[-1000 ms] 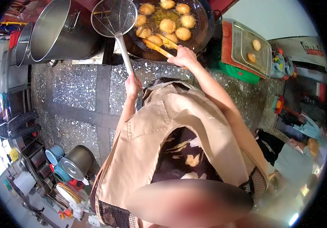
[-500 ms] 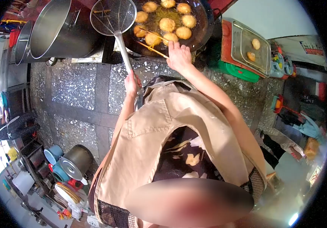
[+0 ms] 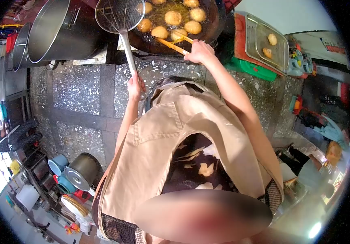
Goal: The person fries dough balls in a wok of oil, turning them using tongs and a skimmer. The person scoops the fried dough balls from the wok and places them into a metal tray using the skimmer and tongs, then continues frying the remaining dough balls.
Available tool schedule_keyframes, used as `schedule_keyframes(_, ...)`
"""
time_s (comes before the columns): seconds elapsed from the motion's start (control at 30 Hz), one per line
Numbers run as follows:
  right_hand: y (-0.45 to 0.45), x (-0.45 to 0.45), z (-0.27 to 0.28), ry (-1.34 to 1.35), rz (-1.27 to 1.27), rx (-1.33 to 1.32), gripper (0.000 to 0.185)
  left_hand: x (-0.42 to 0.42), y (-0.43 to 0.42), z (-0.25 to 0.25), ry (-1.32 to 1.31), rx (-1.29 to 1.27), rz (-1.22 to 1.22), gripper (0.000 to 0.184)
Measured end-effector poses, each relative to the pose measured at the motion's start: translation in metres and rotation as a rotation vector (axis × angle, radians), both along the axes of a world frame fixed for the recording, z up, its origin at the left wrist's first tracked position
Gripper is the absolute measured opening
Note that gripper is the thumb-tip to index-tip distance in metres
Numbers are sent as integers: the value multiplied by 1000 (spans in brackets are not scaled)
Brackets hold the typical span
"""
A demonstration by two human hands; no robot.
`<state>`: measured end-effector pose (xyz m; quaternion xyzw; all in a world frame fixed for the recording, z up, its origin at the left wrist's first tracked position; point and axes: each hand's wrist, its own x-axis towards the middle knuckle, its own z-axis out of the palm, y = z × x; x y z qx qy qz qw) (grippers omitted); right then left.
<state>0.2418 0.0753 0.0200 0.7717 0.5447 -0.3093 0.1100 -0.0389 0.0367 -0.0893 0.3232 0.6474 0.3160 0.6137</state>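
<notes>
My left hand (image 3: 135,86) is closed round the handle of a wire strainer (image 3: 120,15), whose mesh bowl is held up at the left edge of a dark wok (image 3: 219,25). Several golden round pieces (image 3: 173,18) float in the wok's oil. With my right hand (image 3: 200,52) I grip long wooden chopsticks (image 3: 174,46); their tips are down at the near side of the wok, by a round piece (image 3: 179,34). The strainer's bowl holds no food that I can see.
Tall metal pots (image 3: 49,30) stand at the left of the wok. To the right, a metal tray (image 3: 282,61) holds two fried pieces, above a green container (image 3: 254,69). Lidded pots and basins (image 3: 83,171) are at lower left. Another person (image 3: 311,175) is at lower right.
The chopsticks have shifted right, from one round piece towards its neighbour, and my right hand has moved right with them. The strainer stays in my left hand.
</notes>
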Motion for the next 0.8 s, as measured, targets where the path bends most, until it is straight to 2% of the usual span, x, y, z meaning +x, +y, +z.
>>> schedule_keyframes(0.07, 1, -2, -13, -39, 38, 36, 70, 1, 0, 1, 13, 1, 0, 52)
schedule_keyframes(0.13, -2, -3, -26, -173, 142, 218, 67, 3, 0, 1, 8, -1, 13, 52)
schedule_keyframes(0.3, -33, -15, 10, -227, 266, 275, 71, 3, -2, 0, 33, 1, 9, 51)
schedule_keyframes(0.4, -35, -14, 10, -76, 208, 281, 71, 4, -2, 5, 10, -9, 13, 51)
schedule_keyframes(0.57, -38, -21, 18, 46, 105, 108, 79, 3, -3, 2, 44, -1, -51, 50)
schedule_keyframes(0.67, -47, -13, 23, 137, 33, 122, 79, 6, -4, 4, 40, -10, -69, 50)
schedule_keyframes(0.8, -64, 9, 22, 132, -28, 184, 79, 8, -4, 4, 22, -30, -69, 50)
